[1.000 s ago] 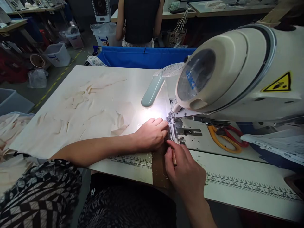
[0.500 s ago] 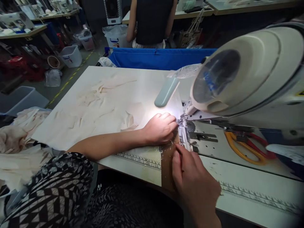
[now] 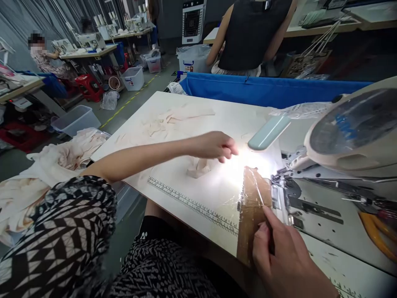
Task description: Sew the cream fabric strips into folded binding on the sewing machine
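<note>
Since the earlier frame we are lifting our left hand [image 3: 214, 145] away from the needle area — it is now hovering above the desk [image 3: 198, 120], fingers loosely curled and gripping nothing, just over a small scrap of cream cloth [image 3: 197, 167]. Our right hand [image 3: 287, 258] is resting by the brown tape strip [image 3: 252, 203] at the desk's near edge, just beside the machine [image 3: 356, 136]; its fingers are closing on a thin dark tool, though we cannot make out what that tool is. We judge that we are between pieces — one seam finished, the next piece being fetched. The next move is calling for the left hand to come down on the cloth and slide it toward the presser foot. The lamp's glare is washing out the needle area, and the scissors [image 3: 376, 236] are cut off at the frame's right.
</note>
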Motion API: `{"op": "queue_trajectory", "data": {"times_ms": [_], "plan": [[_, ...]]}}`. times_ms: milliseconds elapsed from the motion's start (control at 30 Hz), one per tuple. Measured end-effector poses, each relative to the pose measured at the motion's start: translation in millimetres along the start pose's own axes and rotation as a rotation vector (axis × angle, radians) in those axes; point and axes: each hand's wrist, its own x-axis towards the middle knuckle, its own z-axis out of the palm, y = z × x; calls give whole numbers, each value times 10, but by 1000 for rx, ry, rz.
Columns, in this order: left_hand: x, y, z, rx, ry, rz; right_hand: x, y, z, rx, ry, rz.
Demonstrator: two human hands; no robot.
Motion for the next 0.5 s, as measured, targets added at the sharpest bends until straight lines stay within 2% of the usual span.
{"op": "queue_trajectory", "data": {"times_ms": [33, 100, 167, 233, 300, 367, 500], "plan": [[-150, -74, -115, -48, 33, -37, -10, 7, 8, 8, -1, -14], [-470, -225, -265, 29, 153, -121, -29, 24, 34, 18, 15, -41], [-761, -378, -280, 171, 218, -196, -34, 35, 55, 34, 30, -54], [-957, -529, -180, 262, 258, -257, -21, 34, 60, 53, 41, -56], [-1021, -662, -32, 384, 334, -299, 4, 23, 47, 67, 35, -57], [-966, -753, 90, 517, 395, -303, 24, 11, 32, 62, 23, -57], [-741, -788, 145, 685, 332, -358, 14, 10, 39, 49, 48, -80]]}}
